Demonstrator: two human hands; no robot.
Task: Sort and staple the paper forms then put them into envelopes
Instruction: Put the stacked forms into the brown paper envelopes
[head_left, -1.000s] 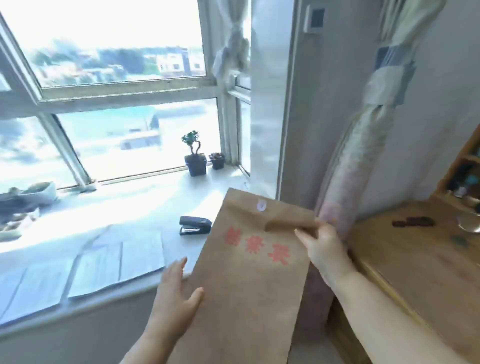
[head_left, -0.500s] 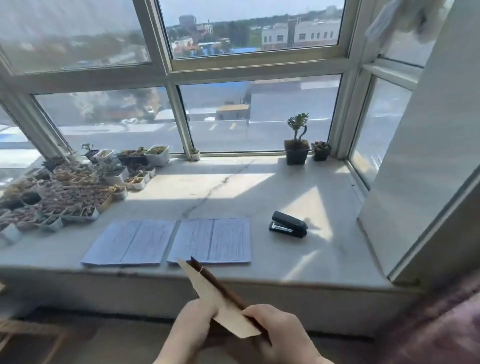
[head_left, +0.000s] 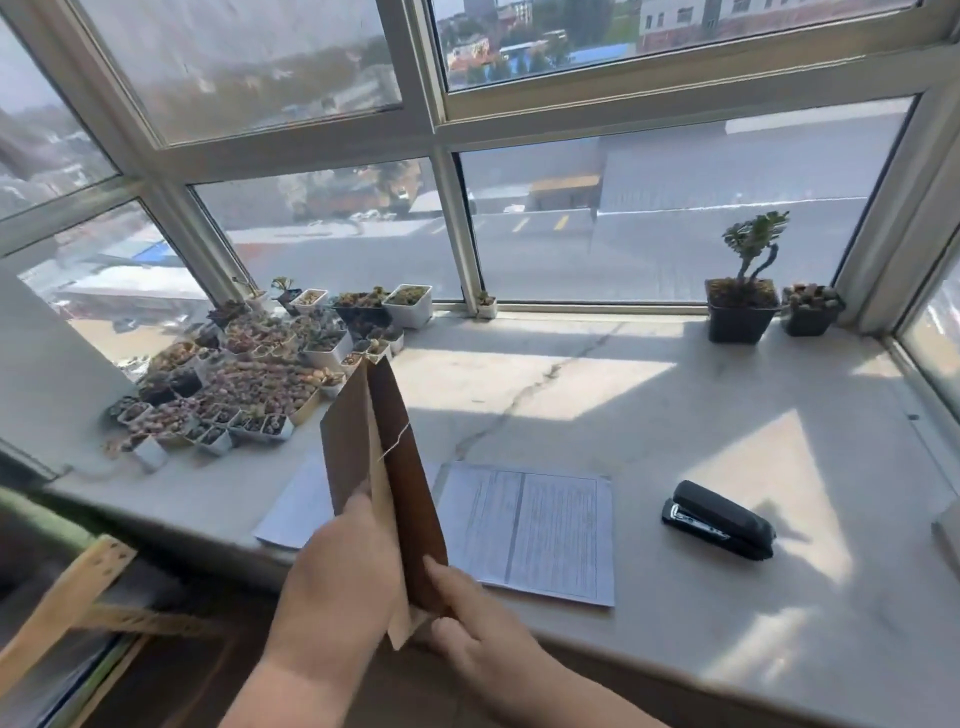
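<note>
STEP: envelope (head_left: 382, 467) being opened | HELD: upright over the sill edge, left hand (head_left: 343, 582) gripping one side, right hand (head_left: 467, 618) fingers pinching the lower edge | FORMS (head_left: 535, 530): flat on sill, stapler (head_left: 719, 519) beside | ADVICE: mouth should be spread wide before forms are slid in.

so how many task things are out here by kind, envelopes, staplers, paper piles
brown paper envelopes: 1, held in both hands
black staplers: 1
piles of white printed forms: 2, right and left, partly hidden
total: 4
</note>
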